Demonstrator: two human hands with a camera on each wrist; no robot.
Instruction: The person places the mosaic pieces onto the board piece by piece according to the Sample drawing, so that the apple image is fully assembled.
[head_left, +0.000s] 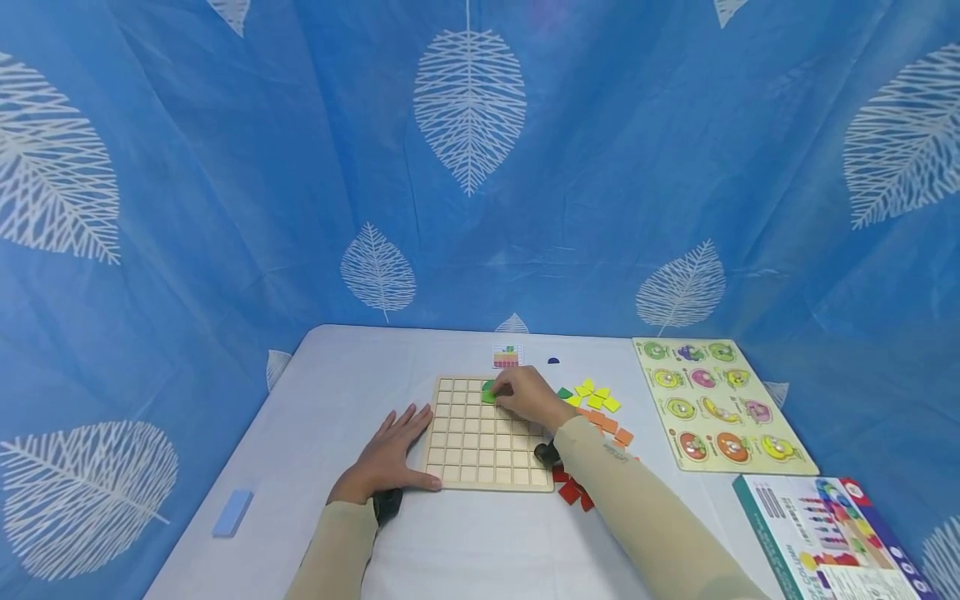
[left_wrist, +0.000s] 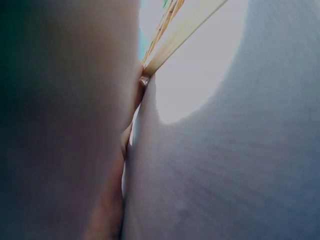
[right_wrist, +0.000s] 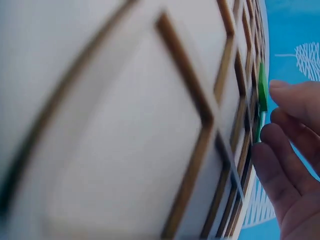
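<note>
A wooden grid board lies on the white table. My left hand rests beside it with fingers spread, thumb along the near left corner; in the left wrist view the hand is blurred against the board edge. Over the board's far rows, my right hand has curled fingers pinching at a green piece. In the right wrist view, the thumb and fingertips of that hand are right at the green piece, low over the grid. Another green piece shows just behind it.
Right of the board lie loose yellow, orange and red pieces, plus a green one. A picture card and dark blue piece sit behind. Farther out are a fruit puzzle, printed box and blue block.
</note>
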